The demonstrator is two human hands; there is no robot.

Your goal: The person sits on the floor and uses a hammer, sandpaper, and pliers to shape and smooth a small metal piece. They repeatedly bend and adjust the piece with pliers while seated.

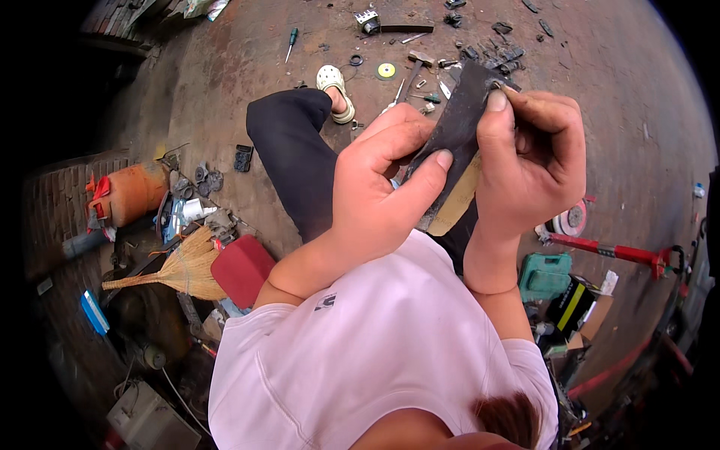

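Note:
A long, flat black strip (459, 109) is held up in front of my chest, tilted with its far end to the right. My left hand (382, 180) grips its lower part, thumb on the top face and fingers behind. At the far end, my right hand (525, 146) is closed in a pinch against the strip's right edge. A small metallic glint shows by that thumb tip, too small to name. Below the strip, between my wrists, a tan flat piece (459, 196) shows; whether it is joined to the strip I cannot tell.
On the stained floor ahead lie a hammer (417, 69), a screwdriver (292, 43), a yellow disc (386, 71) and scattered dark parts. At left are an orange gas cylinder (139, 193), a straw broom (187, 266) and a red seat (241, 270). A green case (545, 277) and red jack (607, 249) lie right.

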